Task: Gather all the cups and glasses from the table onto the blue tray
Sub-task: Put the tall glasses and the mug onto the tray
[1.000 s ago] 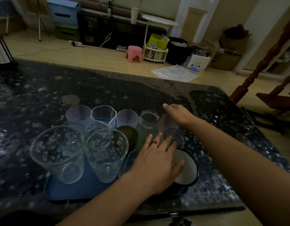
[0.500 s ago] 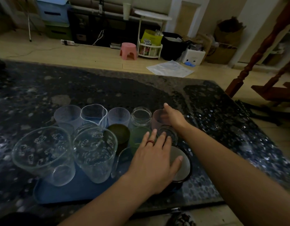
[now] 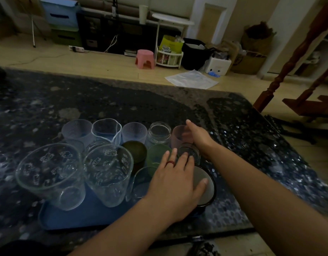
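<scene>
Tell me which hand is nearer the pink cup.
Right. The right hand touches the pink cup at the back row's end; the left hand rests nearer, over the dark mug.

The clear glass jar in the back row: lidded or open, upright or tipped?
Open and upright. The glass jar shows a bare round mouth with no lid, standing between a frosted cup and a pink cup.

Home living room: wood floor (image 3: 104, 63), pink stool (image 3: 145, 59), storage boxes (image 3: 61, 14), wooden banister (image 3: 296, 54).
</scene>
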